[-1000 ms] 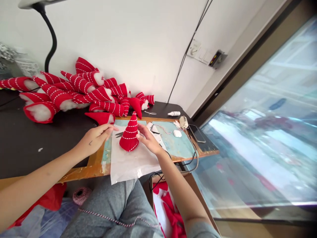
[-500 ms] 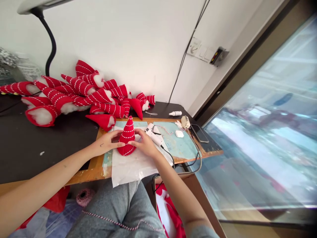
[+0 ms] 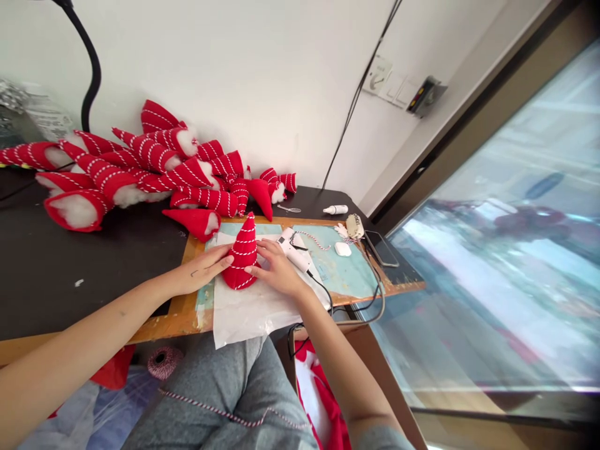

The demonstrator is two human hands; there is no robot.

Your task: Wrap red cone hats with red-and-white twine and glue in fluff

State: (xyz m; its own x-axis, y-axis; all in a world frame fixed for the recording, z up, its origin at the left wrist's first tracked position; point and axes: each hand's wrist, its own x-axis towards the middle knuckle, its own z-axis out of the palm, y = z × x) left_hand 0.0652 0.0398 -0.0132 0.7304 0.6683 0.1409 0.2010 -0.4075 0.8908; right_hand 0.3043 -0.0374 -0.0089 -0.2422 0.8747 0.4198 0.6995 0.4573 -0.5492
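Observation:
A red felt cone (image 3: 244,253) wound with red-and-white twine stands upright on a white sheet (image 3: 248,315). My left hand (image 3: 201,270) rests against the cone's left side, its thumb along the lower part. From the right, my right hand (image 3: 280,270) touches the cone with its thumb in front and its fingers round the side and behind. Between them, both hands hold the cone. A white corded tool like a glue gun (image 3: 295,255) lies just beyond my right hand. Loose twine (image 3: 225,412) runs across my lap.
Stuffed red cones (image 3: 154,150) are heaped at the back left. A twine spool (image 3: 164,362) sits below the table edge. On the right lie a white bottle (image 3: 335,210), a white case (image 3: 342,249) and a phone (image 3: 382,249). A box with red cloth (image 3: 370,381) stands below.
My thumbs have shifted off the cone's front towards its sides, and my hands have loosened a little. The cone stays upright between them. The camera view has shifted slightly.

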